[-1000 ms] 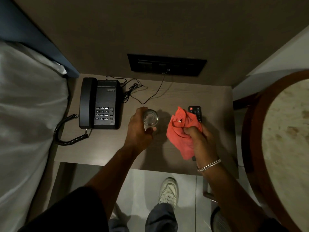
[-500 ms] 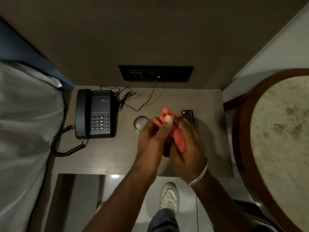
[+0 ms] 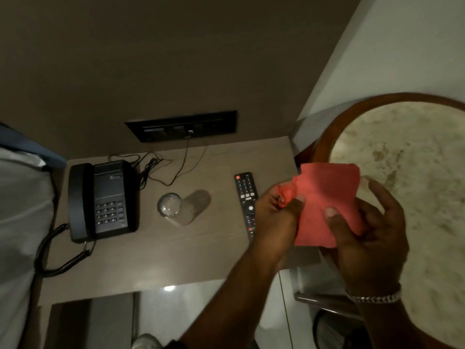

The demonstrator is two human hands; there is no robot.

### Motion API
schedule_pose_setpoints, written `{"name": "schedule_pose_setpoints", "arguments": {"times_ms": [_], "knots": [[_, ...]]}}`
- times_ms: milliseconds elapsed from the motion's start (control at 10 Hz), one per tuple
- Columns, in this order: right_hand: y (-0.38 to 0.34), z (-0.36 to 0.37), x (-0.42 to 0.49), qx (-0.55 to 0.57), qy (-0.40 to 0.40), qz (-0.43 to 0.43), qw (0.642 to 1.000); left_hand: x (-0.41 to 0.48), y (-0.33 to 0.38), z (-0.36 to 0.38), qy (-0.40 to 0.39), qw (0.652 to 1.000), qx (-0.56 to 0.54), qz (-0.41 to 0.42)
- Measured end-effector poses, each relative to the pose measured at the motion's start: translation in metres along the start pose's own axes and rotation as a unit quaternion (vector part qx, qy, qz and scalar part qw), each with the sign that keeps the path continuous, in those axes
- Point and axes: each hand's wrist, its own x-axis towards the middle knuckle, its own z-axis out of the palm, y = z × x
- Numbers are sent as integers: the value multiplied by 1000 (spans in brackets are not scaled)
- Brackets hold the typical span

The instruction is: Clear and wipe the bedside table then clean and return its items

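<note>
A red cloth is held up between both hands, over the right edge of the wooden bedside table. My left hand pinches its bunched left corner. My right hand grips its lower right part, thumb on the front. On the table stand a black corded phone at the left, a clear glass in the middle and a black remote to the right, its lower end hidden by my left hand.
A bed with white sheets borders the table on the left. A round marble-topped table with a wooden rim stands at the right. A black switch panel sits on the wall, thin cables trailing onto the table.
My left hand let go of the glass, which now stands alone, and joined the right on the cloth. Both hands moved right and spread the cloth out.
</note>
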Motion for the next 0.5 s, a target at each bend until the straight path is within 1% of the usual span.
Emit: {"name": "schedule_pose_setpoints", "arguments": {"times_ms": [100,200,300,400,500], "knots": [[22,-19,14,-57,49,-9,997,11,-21,30,23,997,70,18],[51,-42,28,-122,61,-16,990,24,-45,55,1,981,191,33],[73,-56,38,-182,44,6,982,34,-50,59,-42,968,245,44],[82,-60,41,-218,24,-4,976,30,-48,52,-39,970,232,58],[82,-61,41,-282,0,-67,957,22,-41,41,-21,968,239,79]]}}
